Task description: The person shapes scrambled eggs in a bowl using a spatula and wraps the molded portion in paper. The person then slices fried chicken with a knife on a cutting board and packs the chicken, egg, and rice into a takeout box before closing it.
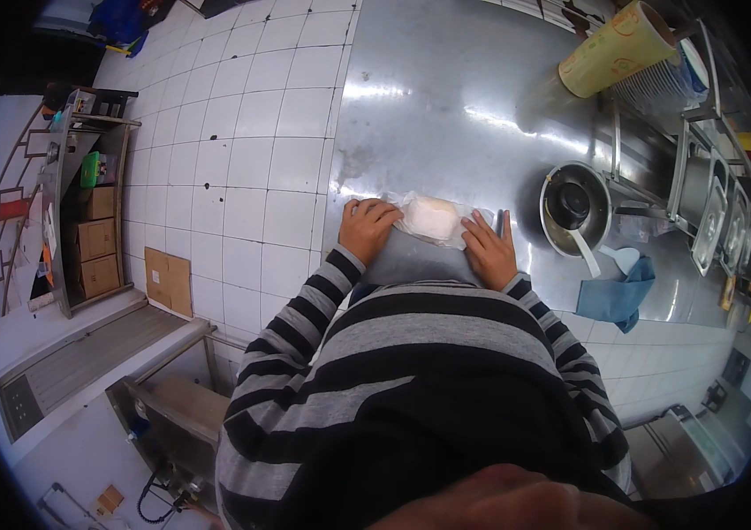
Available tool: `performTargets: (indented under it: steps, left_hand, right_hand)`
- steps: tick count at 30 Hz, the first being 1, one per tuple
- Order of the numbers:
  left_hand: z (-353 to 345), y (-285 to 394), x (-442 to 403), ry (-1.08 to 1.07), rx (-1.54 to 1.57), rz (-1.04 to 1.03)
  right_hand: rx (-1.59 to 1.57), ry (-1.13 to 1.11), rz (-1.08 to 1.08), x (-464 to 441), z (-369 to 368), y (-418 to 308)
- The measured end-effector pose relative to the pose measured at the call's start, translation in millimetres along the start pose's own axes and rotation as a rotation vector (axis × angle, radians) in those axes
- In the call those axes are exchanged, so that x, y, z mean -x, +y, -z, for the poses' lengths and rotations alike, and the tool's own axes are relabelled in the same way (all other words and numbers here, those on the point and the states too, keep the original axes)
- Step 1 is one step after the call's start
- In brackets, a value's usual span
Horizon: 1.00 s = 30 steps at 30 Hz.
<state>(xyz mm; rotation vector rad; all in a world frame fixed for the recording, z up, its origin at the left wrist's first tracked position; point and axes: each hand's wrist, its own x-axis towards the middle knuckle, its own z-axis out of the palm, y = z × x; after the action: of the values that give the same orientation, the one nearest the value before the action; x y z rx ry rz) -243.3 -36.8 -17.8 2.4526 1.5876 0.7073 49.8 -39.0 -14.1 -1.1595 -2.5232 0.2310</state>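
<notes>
"Where's the packet (431,219)?"
"On the steel table (411,115), in clear wrap, between both hands."
"Holding it?"
"Left hand's (367,228) fingers curl at one edge; right hand's (489,250) are partly spread at the other. I can't tell if either pinches the wrap."
"What's around?"
"Right of the right hand, a metal bowl (601,216), with a blue cloth (614,298) nearby. A yellow roll (618,51) stands farther off."

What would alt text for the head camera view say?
A striped-sleeved person has the left hand and right hand at opposite sides of a pale block in clear wrapping on a shiny metal table. To the right are a metal pan and a blue cloth.
</notes>
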Motion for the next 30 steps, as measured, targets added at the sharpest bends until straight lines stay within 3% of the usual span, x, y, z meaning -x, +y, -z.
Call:
performTargets:
  steps: [6, 7, 8, 12, 14, 15, 18, 20, 22, 24, 26, 27, 29, 30]
  left_hand:
    - [5, -13, -7, -0.039, 0.051, -0.066]
    - [5, -12, -9, -0.040, 0.051, -0.064]
    - [5, -9, -12, -0.079, 0.058, -0.036]
    - [4, 1, -29, -0.280, -0.029, 0.127]
    - [16, 11, -53, -0.316, -0.030, 0.212]
    - [19, 11, -63, -0.350, -0.034, 0.300]
    - [15, -2, -77, -0.286, -0.092, 0.254]
    - [8, -11, -86, -0.355, -0.008, 0.251]
    - [5, -17, -91, -0.549, -0.033, 0.167]
    - [3, -20, -89, -0.559, 0.019, 0.186]
    - [-1, -22, -82, -0.573, 0.076, 0.202]
    - [-1, -23, -76, -0.529, 0.172, 0.217]
    - [2, -27, -65, -0.489, 0.296, 0.194]
    - [4, -27, -59, -0.490, 0.296, 0.194]
  right_hand:
    - [-0.155, 0.048, -0.060, -5, 7, 4]
    - [-0.150, -0.017, -0.160, -6, 7, 2]
    - [-0.145, -0.082, -0.260, -8, 6, 0]
    - [-0.100, -0.124, -0.322, -28, 6, -1]
    - [-0.050, -0.104, -0.500, -46, 17, -4]
    - [-0.050, -0.104, -0.500, -52, 22, -2]
    - [-0.054, -0.099, -0.486, -64, 23, 6]
    - [-0.104, -0.287, -0.436, -60, 15, 13]
    - [-0.079, -0.327, -0.444, -65, 26, 10]
    - [-0.056, -0.368, -0.447, -66, 26, 13]
    - [-0.515, -0.272, -0.651, -53, 9, 24]
    - [-0.513, -0.271, -0.655, -48, 4, 24]
    - [-0.780, 0.002, -0.578, -38, -5, 24]
    - [-0.780, 0.002, -0.580, -37, -3, 20]
